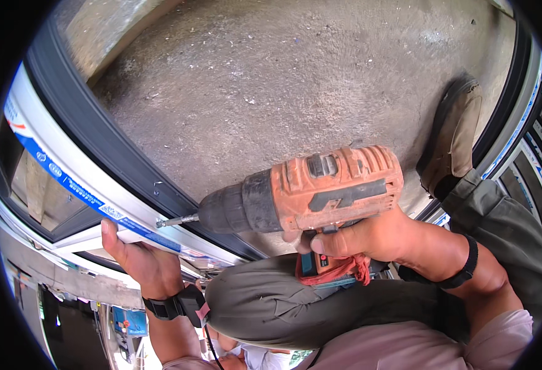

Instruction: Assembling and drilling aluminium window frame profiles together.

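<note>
My right hand (351, 240) is wrapped round the grip of a worn orange cordless drill (339, 185) with a black chuck. Red cord or cloth is tied round its base, above the battery. The chuck holds a thin metal bit (178, 220), which points left and meets the face of a white-and-dark metal frame (79, 148). Printed blue-and-white protective film (73, 185) runs along that frame. My left hand (144, 262) grips the frame's near edge just below the bit, thumb up against it; its other fingers are mostly hidden.
Rough concrete floor (252, 86) with light crumbs lies beyond the drill. My shoe (453, 135) rests on it at the right, beside more film-covered frame bars (530, 160). My bent knee (240, 302) is under the drill. Part of another person (261, 357) shows at the bottom.
</note>
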{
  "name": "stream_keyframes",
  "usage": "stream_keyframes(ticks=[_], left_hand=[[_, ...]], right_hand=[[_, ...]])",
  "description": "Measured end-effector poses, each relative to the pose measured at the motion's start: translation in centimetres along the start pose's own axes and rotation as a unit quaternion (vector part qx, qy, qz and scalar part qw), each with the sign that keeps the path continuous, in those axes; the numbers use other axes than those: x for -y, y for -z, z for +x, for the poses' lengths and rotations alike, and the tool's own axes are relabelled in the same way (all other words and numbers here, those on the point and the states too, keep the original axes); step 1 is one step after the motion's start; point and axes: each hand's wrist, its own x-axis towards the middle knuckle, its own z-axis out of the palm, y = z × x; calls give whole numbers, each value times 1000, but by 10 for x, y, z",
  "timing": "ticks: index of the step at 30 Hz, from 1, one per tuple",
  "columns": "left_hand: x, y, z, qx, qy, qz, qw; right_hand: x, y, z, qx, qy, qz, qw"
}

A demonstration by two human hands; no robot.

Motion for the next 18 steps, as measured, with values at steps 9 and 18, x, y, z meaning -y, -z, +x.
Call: stream_keyframes(ticks=[9, 18], left_hand=[[6, -17, -4, -75, 8, 3, 997], [4, 8, 3, -41, 4, 41, 998]], right_hand=[[6, 11, 1, 22, 110, -233, 966], [-8, 19, 11, 8, 309, -507, 805]])
